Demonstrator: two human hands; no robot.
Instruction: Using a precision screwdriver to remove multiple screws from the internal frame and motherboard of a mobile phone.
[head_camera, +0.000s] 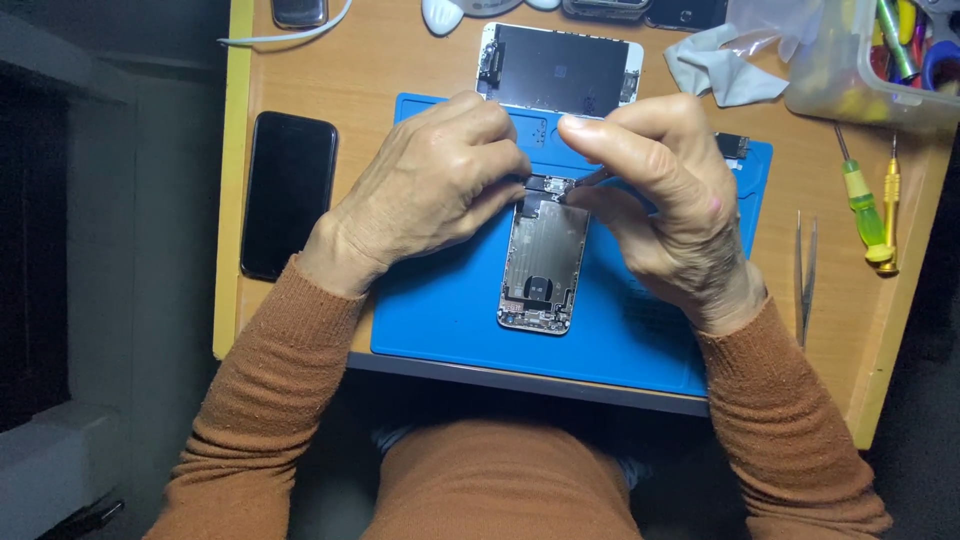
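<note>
Fingers (590, 135) of the right hand (665, 205) are pinched together on a thin dark tool whose tip touches the top end of the opened silver phone body (542, 262), while the left hand (430, 185) presses its fingertips, closed together, on the small parts at that same top end; whether it actually grips anything there I cannot tell. That phone body lies face-open, lengthwise, in the middle of the blue rubber work mat (450, 300) on the wooden surface (370, 60). Judging by this, the opening stage is done: the detached screen panel (560, 68), dark back with white edges, lies apart just beyond the mat. Inner parts look mostly in place, so work inside seems at an early to middle stage. Further out, a black phone (288, 192) lies left of the mat, metal tweezers (806, 275) and two yellow-handled screwdrivers (872, 215) to the right, and a clear plastic tub (860, 70) at the far right corner.
</note>
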